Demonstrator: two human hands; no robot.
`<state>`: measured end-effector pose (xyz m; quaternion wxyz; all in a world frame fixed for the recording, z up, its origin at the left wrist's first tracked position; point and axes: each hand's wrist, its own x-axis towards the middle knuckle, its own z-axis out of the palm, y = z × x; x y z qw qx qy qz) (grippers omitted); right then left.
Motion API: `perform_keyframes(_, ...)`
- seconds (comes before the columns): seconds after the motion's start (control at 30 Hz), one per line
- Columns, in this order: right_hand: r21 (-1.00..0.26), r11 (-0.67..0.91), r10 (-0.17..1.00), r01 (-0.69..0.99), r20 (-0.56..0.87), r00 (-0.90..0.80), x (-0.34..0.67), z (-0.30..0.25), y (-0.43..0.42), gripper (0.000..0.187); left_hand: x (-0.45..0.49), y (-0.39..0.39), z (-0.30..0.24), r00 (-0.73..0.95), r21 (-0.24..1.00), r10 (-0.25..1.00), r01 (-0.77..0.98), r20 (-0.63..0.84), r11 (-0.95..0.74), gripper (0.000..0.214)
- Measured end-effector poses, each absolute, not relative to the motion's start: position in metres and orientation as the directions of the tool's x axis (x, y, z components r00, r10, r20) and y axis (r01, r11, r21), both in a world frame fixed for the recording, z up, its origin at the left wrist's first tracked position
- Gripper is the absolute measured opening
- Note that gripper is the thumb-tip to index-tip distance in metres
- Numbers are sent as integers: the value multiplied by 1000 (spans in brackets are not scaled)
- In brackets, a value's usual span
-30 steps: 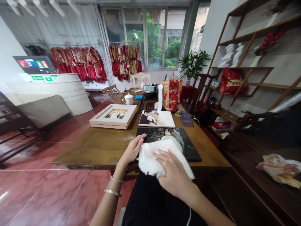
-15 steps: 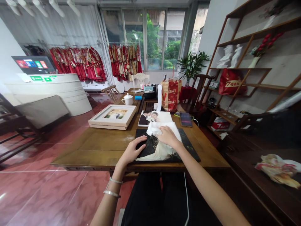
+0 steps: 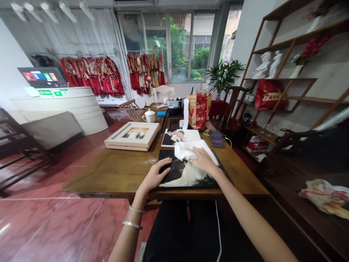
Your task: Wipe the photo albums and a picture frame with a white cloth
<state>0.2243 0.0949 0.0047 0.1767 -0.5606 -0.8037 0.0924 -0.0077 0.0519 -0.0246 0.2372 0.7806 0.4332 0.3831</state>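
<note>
A dark wedding photo panel (image 3: 174,171) lies flat at the near edge of the wooden table (image 3: 120,167). My left hand (image 3: 155,176) rests on its left edge, fingers spread and flat, holding it down. My right hand (image 3: 203,160) presses a white cloth (image 3: 188,150) onto the far half of the panel, fingers lying over the cloth. A second, lighter photo panel (image 3: 180,137) lies just beyond.
A framed photo (image 3: 132,135) sits on the left of the table, a phone (image 3: 216,138) on the right. Farther back stand a white teapot (image 3: 149,115) and a red paper bag (image 3: 198,110). Wooden shelving (image 3: 286,98) lines the right wall.
My right hand carried the cloth from the near part of the panel to its far part, uncovering the white dress in the picture. My left hand stayed on the panel's left edge.
</note>
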Motion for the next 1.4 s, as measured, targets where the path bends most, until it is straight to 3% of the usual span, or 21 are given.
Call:
perform_keyframes(0.27, -323, 208, 967, 923, 208, -145, 287, -6, 80, 54, -8, 53, -26, 321, 702, 858, 494, 401, -513, 32)
perform_keyframes(0.43, -270, 347, 929, 898, 229, -290, 263, -2, 33, 62, -8, 52, -26, 331, 699, 853, 490, 403, -520, 32)
perform_keyframes(0.63, -328, 541, 841, 775, 206, -500, 249, 4, -33, 75, -9, 52, -28, 335, 692, 853, 500, 400, -521, 32)
perform_keyframes(1.07, -395, 425, 905, 814, 168, -391, 287, -2, 106, 60, -8, 53, -26, 341, 701, 856, 494, 388, -515, 33)
perform_keyframes(1.4, -314, 493, 870, 811, 194, -453, 282, -6, -1, 81, -9, 53, -28, 330, 704, 853, 484, 403, -520, 31)
